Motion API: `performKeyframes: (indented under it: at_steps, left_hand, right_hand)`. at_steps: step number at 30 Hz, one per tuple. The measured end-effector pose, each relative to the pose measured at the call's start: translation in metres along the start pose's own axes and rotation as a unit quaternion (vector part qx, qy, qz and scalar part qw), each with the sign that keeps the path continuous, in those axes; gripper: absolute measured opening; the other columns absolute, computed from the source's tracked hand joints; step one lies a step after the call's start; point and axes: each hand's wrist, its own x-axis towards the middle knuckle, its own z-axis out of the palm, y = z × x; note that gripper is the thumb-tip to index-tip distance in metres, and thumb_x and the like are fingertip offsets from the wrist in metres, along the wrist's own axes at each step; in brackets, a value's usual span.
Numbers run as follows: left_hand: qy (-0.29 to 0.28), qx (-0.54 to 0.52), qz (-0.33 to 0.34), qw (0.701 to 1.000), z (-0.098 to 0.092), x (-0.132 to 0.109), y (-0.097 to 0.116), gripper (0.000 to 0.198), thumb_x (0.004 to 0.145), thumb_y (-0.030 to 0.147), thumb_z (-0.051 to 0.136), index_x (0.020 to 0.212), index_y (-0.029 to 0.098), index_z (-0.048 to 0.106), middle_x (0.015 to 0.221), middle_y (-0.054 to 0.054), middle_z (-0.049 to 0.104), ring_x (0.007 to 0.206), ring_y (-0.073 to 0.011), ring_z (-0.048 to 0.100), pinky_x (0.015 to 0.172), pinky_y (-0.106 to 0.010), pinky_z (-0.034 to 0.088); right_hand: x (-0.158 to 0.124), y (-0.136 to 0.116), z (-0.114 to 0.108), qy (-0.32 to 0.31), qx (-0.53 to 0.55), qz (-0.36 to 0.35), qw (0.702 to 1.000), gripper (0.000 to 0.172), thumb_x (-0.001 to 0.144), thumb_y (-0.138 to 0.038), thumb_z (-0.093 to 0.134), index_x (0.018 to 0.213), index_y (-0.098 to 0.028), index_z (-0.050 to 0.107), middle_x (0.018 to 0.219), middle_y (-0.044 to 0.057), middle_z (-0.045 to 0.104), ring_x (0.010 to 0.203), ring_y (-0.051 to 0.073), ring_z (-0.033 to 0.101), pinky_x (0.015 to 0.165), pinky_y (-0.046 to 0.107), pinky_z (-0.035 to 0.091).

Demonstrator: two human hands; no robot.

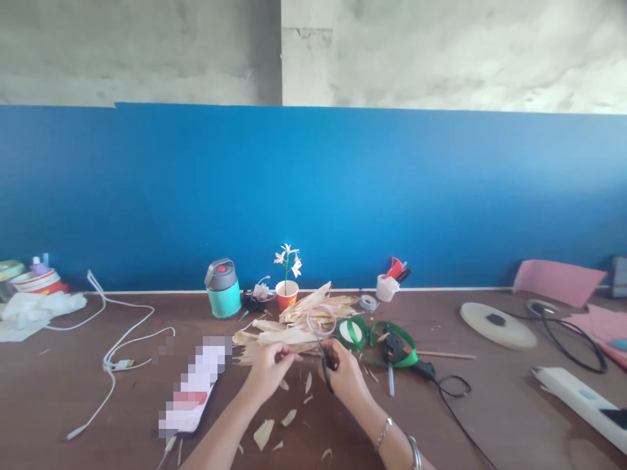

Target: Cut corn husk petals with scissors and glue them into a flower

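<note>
My right hand is closed around dark-handled scissors, their tips pointing up and away from me. Just left of it, my left hand pinches thumb and forefinger together; what lies between them is too small to make out. Beyond both hands is a heap of pale dried corn husks, with a thin pinkish ring on it. Small cut husk scraps are scattered on the table below. A red paper cup behind the heap holds a stem of pale flowers.
Right of the husks lie a green ribbon roll, a glue gun with its cord, and a wooden stick. A phone and white cables are on the left. A turquoise flask stands by the blue partition.
</note>
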Motion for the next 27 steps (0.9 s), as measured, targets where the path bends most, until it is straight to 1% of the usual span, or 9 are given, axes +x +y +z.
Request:
performKeyframes:
  at_steps: [2,4,8,12,15,17,18,23,27]
  left_hand:
    - [-0.037,-0.15,-0.064,0.986,0.0,0.0,0.002,0.021,0.074,0.035,0.056,0.08,0.016,0.064,0.082,-0.004,0.069,0.055,-0.0117,0.051,0.048,-0.022,0.038]
    - [-0.062,-0.232,-0.098,0.966,0.0,-0.001,0.003,0.027,0.07,0.04,0.061,0.081,0.015,0.065,0.079,-0.003,0.067,0.048,-0.0071,0.042,0.042,-0.018,0.029]
    - [-0.082,-0.259,-0.094,0.958,0.001,-0.002,0.002,0.03,0.068,0.041,0.066,0.078,0.013,0.068,0.072,-0.002,0.064,0.045,-0.0042,0.035,0.041,-0.017,0.02]
    - [-0.091,-0.247,-0.096,0.96,0.001,-0.002,0.004,0.028,0.07,0.04,0.064,0.08,0.014,0.069,0.07,-0.002,0.065,0.045,-0.0051,0.037,0.042,-0.018,0.024]
    - [-0.054,-0.16,-0.091,0.981,-0.007,-0.001,0.006,0.026,0.068,0.033,0.064,0.086,0.015,0.068,0.073,-0.002,0.067,0.051,-0.0103,0.048,0.047,-0.022,0.033]
    - [-0.034,-0.04,-0.067,0.996,-0.015,0.0,0.007,0.017,0.064,0.025,0.064,0.078,0.016,0.068,0.071,-0.002,0.067,0.061,-0.0158,0.056,0.054,-0.025,0.039]
    - [-0.048,0.022,-0.057,0.997,-0.019,0.0,0.006,0.012,0.062,0.021,0.064,0.072,0.016,0.068,0.07,-0.003,0.067,0.065,-0.0179,0.058,0.058,-0.026,0.04]
    - [-0.086,0.201,-0.048,0.975,-0.029,-0.006,0.005,0.013,0.06,0.027,0.067,0.071,0.02,0.068,0.071,-0.003,0.068,0.069,-0.0226,0.061,0.06,-0.028,0.038]
    - [-0.095,0.236,-0.053,0.966,-0.025,-0.009,-0.001,0.012,0.063,0.032,0.067,0.067,0.021,0.064,0.075,-0.005,0.069,0.072,-0.024,0.061,0.06,-0.028,0.036]
  right_hand:
    - [0.001,0.0,0.002,-0.017,0.092,0.01,0.996,0.017,0.064,-0.018,0.06,0.081,-0.017,0.056,0.066,-0.001,0.061,0.06,0.015,0.055,0.057,0.024,0.042]
    - [0.001,0.001,0.005,-0.025,0.157,0.029,0.987,0.022,0.064,-0.021,0.066,0.083,-0.017,0.055,0.063,-0.002,0.058,0.057,0.013,0.052,0.054,0.023,0.04]
    - [0.0,0.004,0.008,-0.036,0.2,0.054,0.978,0.031,0.06,-0.022,0.074,0.085,-0.018,0.055,0.064,-0.003,0.058,0.057,0.012,0.05,0.055,0.023,0.039]
    - [0.0,0.001,0.009,-0.048,0.214,0.054,0.974,0.033,0.057,-0.025,0.078,0.081,-0.018,0.056,0.063,-0.003,0.058,0.057,0.012,0.05,0.054,0.023,0.039]
    - [0.001,-0.001,0.008,-0.048,0.198,0.056,0.977,0.029,0.059,-0.027,0.075,0.079,-0.018,0.056,0.06,-0.003,0.057,0.054,0.011,0.049,0.052,0.023,0.038]
    - [0.001,-0.001,0.005,-0.051,0.15,0.047,0.986,0.023,0.061,-0.024,0.07,0.079,-0.018,0.056,0.06,-0.003,0.058,0.054,0.013,0.05,0.053,0.024,0.039]
    - [0.001,0.0,0.004,-0.047,0.111,0.04,0.992,0.021,0.062,-0.021,0.067,0.079,-0.018,0.056,0.062,-0.002,0.059,0.056,0.014,0.052,0.054,0.025,0.04]
    - [-0.002,0.002,-0.003,0.026,-0.104,0.026,0.994,0.028,0.062,-0.009,0.054,0.087,-0.018,0.059,0.075,0.004,0.066,0.07,0.02,0.06,0.068,0.03,0.044]
    - [-0.003,0.001,-0.003,0.029,-0.109,0.014,0.993,0.027,0.064,-0.012,0.054,0.09,-0.019,0.06,0.077,0.005,0.067,0.07,0.02,0.061,0.069,0.03,0.045]
